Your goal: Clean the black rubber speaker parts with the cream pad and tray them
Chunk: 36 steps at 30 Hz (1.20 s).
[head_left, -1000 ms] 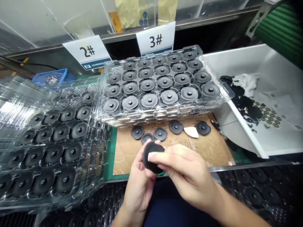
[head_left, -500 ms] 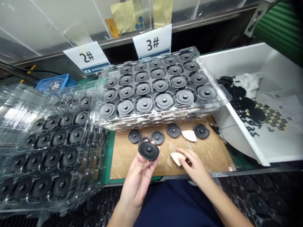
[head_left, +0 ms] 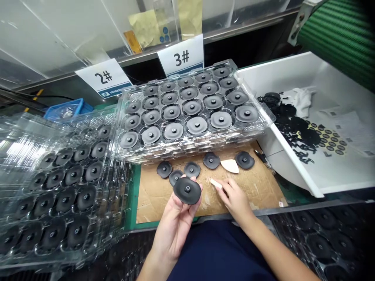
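Left hand (head_left: 176, 222): grasping a disc (head_left: 187, 193) at its fingertips;
Right hand (head_left: 234, 197): pinching a white pad (head_left: 216, 183), seemingly just above the cardboard (head_left: 254, 189);
Cardboard: loose discs (head_left: 191, 169) just beyond the held one; second pad (head_left: 230, 166) between two;
Tray (head_left: 135, 95): blocks the far side;
Bin (head_left: 342, 175): right of tray, black parts (head_left: 293, 123) inside.

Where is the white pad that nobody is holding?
In the head view, the white pad lies on the cardboard right of centre, between two black discs, beyond the right hand.
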Motion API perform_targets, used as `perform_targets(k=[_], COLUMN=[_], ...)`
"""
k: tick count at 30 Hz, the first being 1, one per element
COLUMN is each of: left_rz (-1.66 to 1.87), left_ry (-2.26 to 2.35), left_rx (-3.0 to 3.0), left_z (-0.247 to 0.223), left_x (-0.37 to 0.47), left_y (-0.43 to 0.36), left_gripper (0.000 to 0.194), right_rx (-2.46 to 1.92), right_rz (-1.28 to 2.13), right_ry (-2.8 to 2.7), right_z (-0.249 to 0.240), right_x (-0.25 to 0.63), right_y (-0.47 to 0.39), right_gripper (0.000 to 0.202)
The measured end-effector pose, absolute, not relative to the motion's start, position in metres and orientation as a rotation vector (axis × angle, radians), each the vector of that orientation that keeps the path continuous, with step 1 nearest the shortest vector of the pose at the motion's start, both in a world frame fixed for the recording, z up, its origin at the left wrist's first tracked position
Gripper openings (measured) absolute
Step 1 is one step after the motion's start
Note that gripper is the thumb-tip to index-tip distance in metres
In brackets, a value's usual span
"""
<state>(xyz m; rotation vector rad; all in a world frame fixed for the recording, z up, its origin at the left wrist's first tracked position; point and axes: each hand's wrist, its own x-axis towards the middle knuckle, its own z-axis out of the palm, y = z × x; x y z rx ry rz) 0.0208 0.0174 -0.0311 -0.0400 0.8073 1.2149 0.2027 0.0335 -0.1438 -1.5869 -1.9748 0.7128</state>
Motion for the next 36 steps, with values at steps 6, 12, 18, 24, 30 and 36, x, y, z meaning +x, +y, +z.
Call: perform_targets(k=[6, 12, 18, 24, 30, 36], left_rz=[1.218, 1.2, 1.276, 1.293, 1.25, 1.253], left_ry=[0.791, 0.833, 0.943, 0.986, 0.95, 0.961], left_rx=[-0.009, 0.156, 0.23, 0.199, 0.24, 0.198], left_z=[-0.031, -0.029, -0.032, -0.026, -0.022, -0.018], left_x=[0.018, 0.02, 0.013, 0.004, 0.004, 0.001], left_y=[0.009, 0.002, -0.007, -0.01, -0.01, -0.012], left_gripper=[0.053, 0.049, 0.05, 0.059, 0.051, 0.059], right_rx=[-1.444, -1.202, -0.972, -0.934, -0.982, -0.881], right_rz=[0.824, 0.932, 1.1, 1.131, 0.952, 1.293], right_ry=[-1.92, -1.846, -2.129, -1.98, -1.978, -2.045], right_z=[-0.116, -0.007, 0.024, 0.023, 0.029, 0.032], right_x=[0.208, 0.163, 0.128, 0.122, 0.121, 0.13], right_y=[0.056, 0.056, 0.049, 0.037, 0.039, 0.037], right_gripper=[0.024, 0.024, 0.021, 0.023, 0.022, 0.02])
